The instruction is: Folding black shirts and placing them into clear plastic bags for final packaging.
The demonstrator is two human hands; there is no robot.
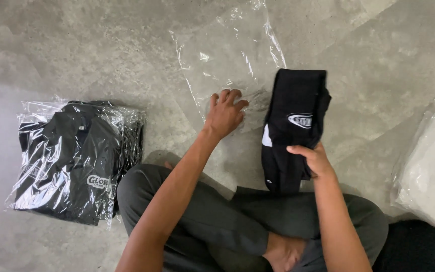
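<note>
On the grey concrete floor (pixel 76 45), just ahead of the seated person's crossed legs, a folded black fabric garment with a small white oval badge (pixel 294 126) is lying lengthwise. It is looking soft, light and floppy; I judge it will sag unless it is taken by the folded near end or supported underneath. The right hand (pixel 314 160) is clasping that near end, thumb on top. Just beside it on the left, an empty clear plastic bag (pixel 230 55) is lying flat; being thin and slippery, it will likely slide and cling, so pinching the open edge seems best. The left hand (pixel 224 114) is pressing on the bag with fingers spread, grasping nothing. Well apart to the left, a stack of black garments in clear wrappers (pixel 76 161) is resting. At far right, a pale plastic-wrapped bundle (pixel 431 166) is sitting.
</note>
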